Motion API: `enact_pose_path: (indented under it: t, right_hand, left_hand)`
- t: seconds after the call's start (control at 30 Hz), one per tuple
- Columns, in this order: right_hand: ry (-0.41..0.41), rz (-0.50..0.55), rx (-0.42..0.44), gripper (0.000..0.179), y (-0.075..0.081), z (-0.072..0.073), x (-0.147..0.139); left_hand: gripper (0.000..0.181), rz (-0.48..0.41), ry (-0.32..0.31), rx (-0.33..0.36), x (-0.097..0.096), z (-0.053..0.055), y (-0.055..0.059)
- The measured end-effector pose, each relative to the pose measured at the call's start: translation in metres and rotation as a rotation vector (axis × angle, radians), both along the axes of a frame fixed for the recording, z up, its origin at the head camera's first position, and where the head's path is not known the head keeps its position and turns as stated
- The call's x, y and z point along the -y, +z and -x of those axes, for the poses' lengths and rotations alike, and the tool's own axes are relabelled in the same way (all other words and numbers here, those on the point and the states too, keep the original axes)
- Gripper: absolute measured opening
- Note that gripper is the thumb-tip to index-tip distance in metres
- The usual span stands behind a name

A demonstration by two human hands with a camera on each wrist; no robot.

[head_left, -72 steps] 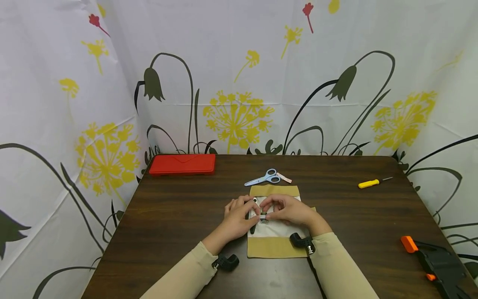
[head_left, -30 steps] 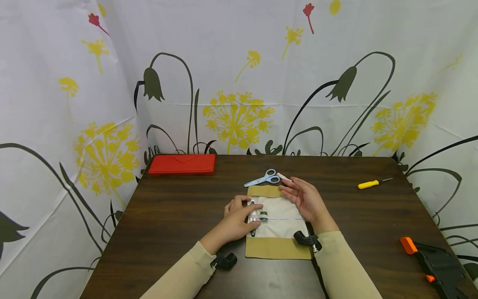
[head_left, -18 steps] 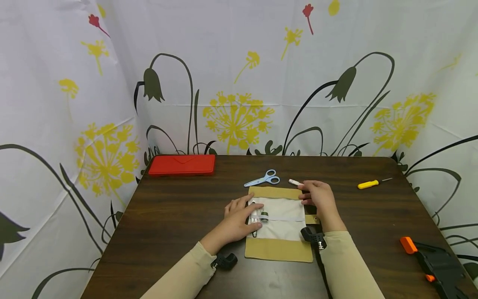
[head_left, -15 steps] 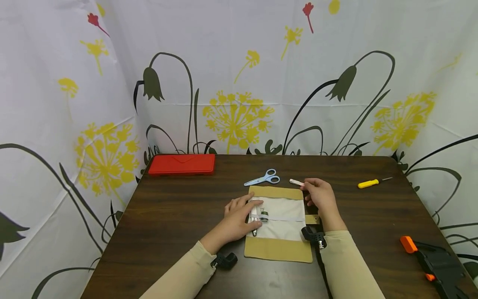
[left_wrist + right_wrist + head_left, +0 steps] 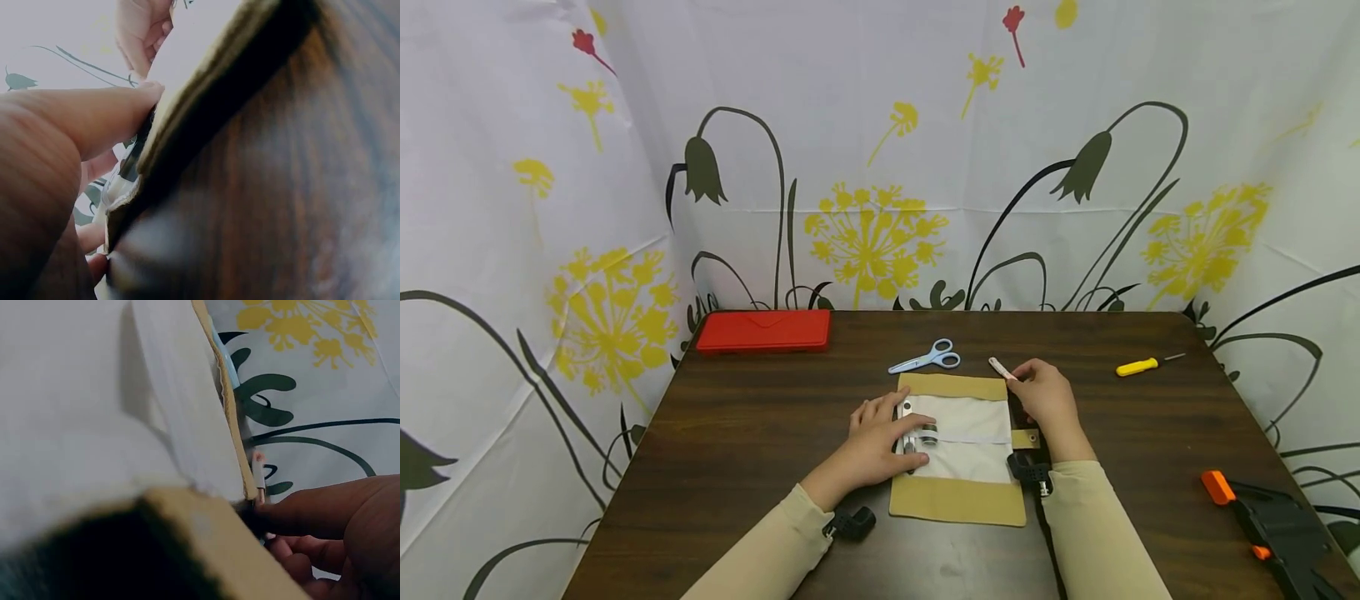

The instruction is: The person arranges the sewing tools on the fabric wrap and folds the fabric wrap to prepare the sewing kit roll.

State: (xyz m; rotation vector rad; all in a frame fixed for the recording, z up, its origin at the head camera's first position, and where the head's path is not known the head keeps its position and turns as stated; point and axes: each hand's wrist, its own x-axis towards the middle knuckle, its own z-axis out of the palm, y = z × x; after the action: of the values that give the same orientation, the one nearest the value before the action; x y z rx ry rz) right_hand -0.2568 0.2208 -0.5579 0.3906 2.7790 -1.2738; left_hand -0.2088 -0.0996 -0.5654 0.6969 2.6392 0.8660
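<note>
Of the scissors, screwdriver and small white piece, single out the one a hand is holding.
The small white piece, pinched by the right hand; the blue scissors and yellow screwdriver lie on the table untouched.

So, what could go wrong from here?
The right hand seems to hold the slim white piece by one end, so it could slip or twist. The scissors lie just beyond the far edge of the open pouch and might get nudged. The left hand rests on the pouch's left side, so a shift there could dislodge the small green roll.
</note>
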Motion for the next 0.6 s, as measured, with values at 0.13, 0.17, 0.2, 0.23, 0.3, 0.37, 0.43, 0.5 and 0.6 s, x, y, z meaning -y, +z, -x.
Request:
enact_pose_path:
  t: [0.13,0.17,0.2,0.23,0.3,0.37,0.43,0.5,0.6]
  right_hand:
    - [0.006,-0.088,-0.035,0.025,0.0024,-0.002,-0.0015]
    - [0.013,-0.106,-0.044,0.026,0.0026,-0.0022,-0.0017]
    - [0.022,-0.116,-0.049,0.026,0.0028,-0.0023,-0.0017]
    - [0.031,-0.124,-0.055,0.026,0.003,-0.0024,-0.0017]
    - [0.038,-0.141,-0.058,0.025,0.0024,-0.0021,-0.0015]
    - [0.036,-0.142,-0.064,0.022,0.0011,-0.0012,-0.0015]
    - [0.033,-0.124,-0.069,0.019,0.0002,0.0,-0.0024]
    - [0.025,-0.088,-0.085,0.019,-0.0005,0.0013,-0.003]
    - [0.012,0.039,-0.119,0.021,0.0005,0.0037,-0.0032]
  left_hand:
    - [0.052,0.023,0.016,-0.002,-0.0017,0.0002,0.0004]
    - [0.051,0.031,0.021,-0.003,-0.0021,0.0004,0.0006]
    - [0.051,0.033,0.026,-0.005,-0.0026,0.0005,0.0007]
    - [0.051,0.035,0.029,-0.006,-0.0031,0.0005,0.001]
    - [0.05,0.037,0.036,-0.01,-0.0038,0.0007,0.0012]
    - [0.05,0.042,0.041,-0.011,-0.0039,0.0006,0.0008]
    - [0.049,0.042,0.047,-0.014,-0.0041,0.0005,0.0003]
    - [0.049,0.044,0.054,-0.014,-0.0042,0.0004,-0.0007]
    - [0.048,0.051,0.06,-0.016,-0.0048,0.0003,-0.0018]
